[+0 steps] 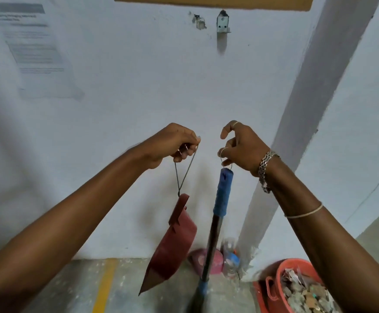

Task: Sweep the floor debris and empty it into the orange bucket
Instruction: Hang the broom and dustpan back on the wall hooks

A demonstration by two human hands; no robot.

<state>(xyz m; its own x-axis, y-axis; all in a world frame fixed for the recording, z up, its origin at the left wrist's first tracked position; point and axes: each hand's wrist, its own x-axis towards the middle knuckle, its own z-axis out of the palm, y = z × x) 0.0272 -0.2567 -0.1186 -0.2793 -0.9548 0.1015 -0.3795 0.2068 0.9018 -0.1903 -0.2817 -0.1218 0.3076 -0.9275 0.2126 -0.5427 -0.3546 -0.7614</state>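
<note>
White plaster wall (138,86) fills most of our view, and at its foot, low on our right, the orange bucket (293,263) stands on the floor (71,285). It is heaped with debris (305,294): broken grey and brown bits and crumpled scraps that come up close to the rim. From that we judge the emptying to be done, or nearly so.

Our tools are both off the ground. The left hand (175,143) has its fingers curled tight, pinching the top of a string loop (184,172), and the red dustpan (172,249) hangs from it, tilted mouth-down. We see nothing in the pan. The right hand (240,147) pinches a wire ring (229,165) at the top of the broom (213,233), just above its blue grip. The lower fingers close on the ring, while the forefinger is crooked and apart from the others. The broom head is out of view below.

The strip of floor we can see, with its yellow line (105,283), shows pale dust and specks but no pile. We cannot tell how the rest looks.

A metal bracket (223,23) sits high on the wall above both hands. We guess that what is left is hanging up the dustpan and broom. A pink object (215,260) and a plastic bottle (230,258) stand by the pillar (296,132), and a paper notice (32,48) is at the upper left.
</note>
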